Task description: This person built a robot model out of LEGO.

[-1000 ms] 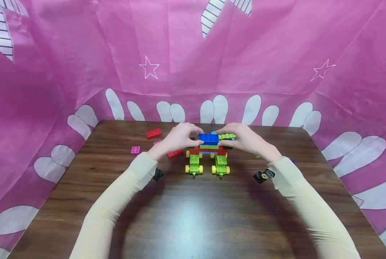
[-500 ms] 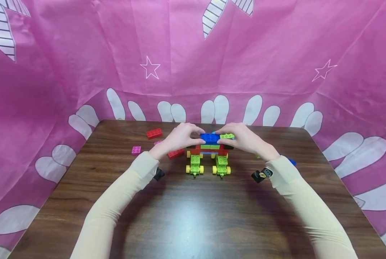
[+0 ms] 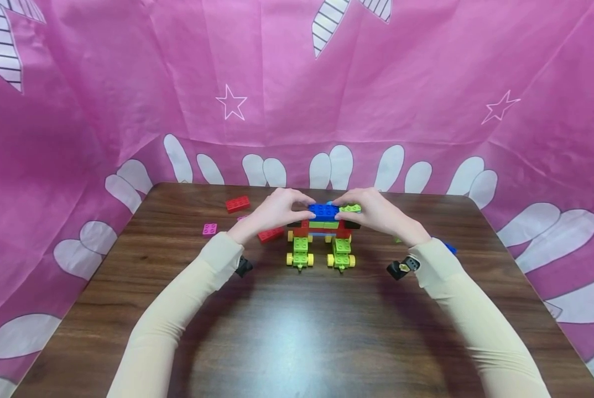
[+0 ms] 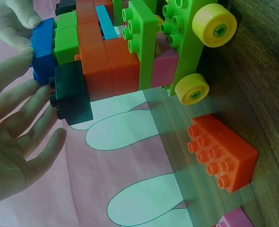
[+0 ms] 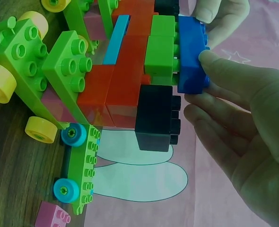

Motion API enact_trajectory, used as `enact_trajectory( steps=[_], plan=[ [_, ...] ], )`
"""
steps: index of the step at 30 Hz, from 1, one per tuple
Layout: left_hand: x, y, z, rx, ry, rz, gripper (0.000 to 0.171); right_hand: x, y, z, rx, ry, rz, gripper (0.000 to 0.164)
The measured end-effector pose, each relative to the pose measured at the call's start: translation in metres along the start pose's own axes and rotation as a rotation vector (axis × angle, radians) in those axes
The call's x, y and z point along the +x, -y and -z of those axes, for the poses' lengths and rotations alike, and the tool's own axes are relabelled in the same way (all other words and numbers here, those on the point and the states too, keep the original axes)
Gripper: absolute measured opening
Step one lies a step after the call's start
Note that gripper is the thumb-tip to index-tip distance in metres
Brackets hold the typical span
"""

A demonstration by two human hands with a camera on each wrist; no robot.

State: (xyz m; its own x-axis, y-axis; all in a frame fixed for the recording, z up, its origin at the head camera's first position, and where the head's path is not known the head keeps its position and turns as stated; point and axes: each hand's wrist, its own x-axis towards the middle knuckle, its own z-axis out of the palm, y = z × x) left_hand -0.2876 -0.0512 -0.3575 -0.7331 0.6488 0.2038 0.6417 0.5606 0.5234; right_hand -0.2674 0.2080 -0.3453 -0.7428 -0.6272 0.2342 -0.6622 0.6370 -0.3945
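Both hands hold a blue toy brick (image 3: 324, 211) at the top of a build. My left hand (image 3: 281, 213) pinches its left end, and my right hand (image 3: 376, 210) grips the right end, thumb (image 5: 215, 66) on the near side. Directly under it are lime green bricks (image 5: 161, 52), their studs partly showing below the blue brick in the right wrist view. Further down come red bricks (image 5: 127, 71) with a black brick (image 5: 153, 118) at each end. The build stands on lime wheeled bases (image 3: 300, 257) with yellow wheels (image 4: 215, 24).
Left of the build lie red bricks (image 3: 237, 204) and a pink brick (image 3: 209, 229). Behind it stands a lime wheeled base (image 5: 81, 165) with light blue wheels. A blue piece (image 3: 449, 248) lies near the right sleeve. A pink curtain (image 3: 277, 72) hangs behind the table.
The blue brick has shifted slightly right over the green bricks, with both hands still on it. Between the last two head frames hardly anything differs.
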Motion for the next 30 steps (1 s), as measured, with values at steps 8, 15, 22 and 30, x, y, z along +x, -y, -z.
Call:
enact_trajectory(
  steps=[8,15,22,30],
  plan=[
    [0.0004,-0.0019,0.0005,0.001,0.007,0.007,0.036,-0.0008,-0.0013,-0.0018,-0.009,0.005,-0.018,0.035],
    [0.0013,-0.0022,0.0008,-0.003,0.015,0.017,0.033,0.0009,-0.0001,-0.0014,-0.017,0.010,-0.001,0.034],
    [0.0002,-0.0003,-0.0024,-0.013,-0.001,0.022,0.031,0.0048,0.0018,-0.0003,-0.063,0.023,0.018,0.034],
    [-0.0003,-0.0005,-0.0055,-0.020,-0.017,0.048,0.031,0.0068,0.0029,0.0001,-0.095,0.018,0.037,0.032]
  ],
)
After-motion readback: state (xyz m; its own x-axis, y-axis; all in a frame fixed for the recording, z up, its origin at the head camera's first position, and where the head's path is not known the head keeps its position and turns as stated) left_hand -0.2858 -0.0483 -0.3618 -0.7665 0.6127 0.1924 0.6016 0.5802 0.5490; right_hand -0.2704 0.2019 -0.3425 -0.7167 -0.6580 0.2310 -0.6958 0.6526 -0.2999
